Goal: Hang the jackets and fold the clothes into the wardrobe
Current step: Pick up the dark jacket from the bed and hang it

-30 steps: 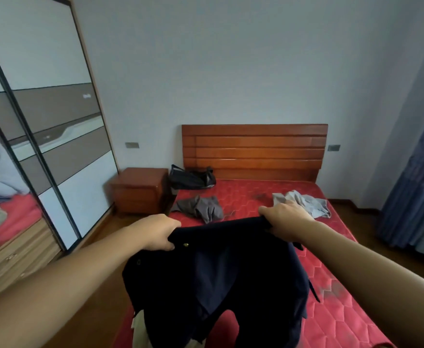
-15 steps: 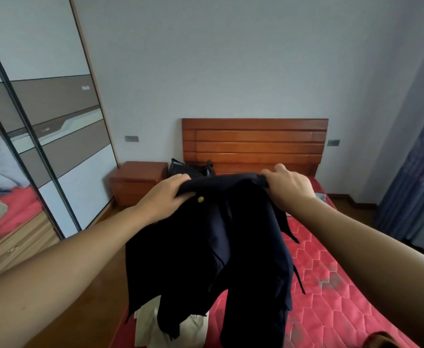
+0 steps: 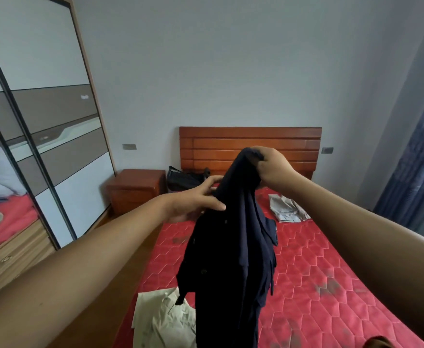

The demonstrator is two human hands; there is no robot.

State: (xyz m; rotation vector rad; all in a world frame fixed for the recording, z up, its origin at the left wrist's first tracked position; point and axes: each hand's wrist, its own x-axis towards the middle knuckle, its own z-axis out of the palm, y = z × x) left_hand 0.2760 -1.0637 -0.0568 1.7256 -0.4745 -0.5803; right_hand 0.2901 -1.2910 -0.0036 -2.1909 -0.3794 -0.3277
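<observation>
the right hand [image 3: 273, 169] holds a navy jacket [image 3: 231, 259] up in the air, its fingers [image 3: 258, 152] curled tight and pinching a bunched top edge of the cloth. the left hand [image 3: 193, 202] is lower and just beside it, its fingers [image 3: 212, 183] fairly straight and slightly spread, taking the jacket's side between thumb and fingers; how firm that hold is i cannot tell. the jacket hangs straight down from both sets of fingers in long dark folds, clear of the red mattress [image 3: 319, 272] below. under the left fingers, at the near edge of the bed, a cream shirt [image 3: 165, 320] lies crumpled, partly hidden behind the hanging jacket. beyond and below the right fingers a grey garment [image 3: 287, 208] lies on the mattress. behind the left fingers a black bag [image 3: 183, 179] sits by the wooden headboard [image 3: 231, 141], with a nightstand [image 3: 135, 189] further off to that side. the wardrobe [image 3: 42, 121], with its sliding doors, stands well apart from the left fingers.
</observation>
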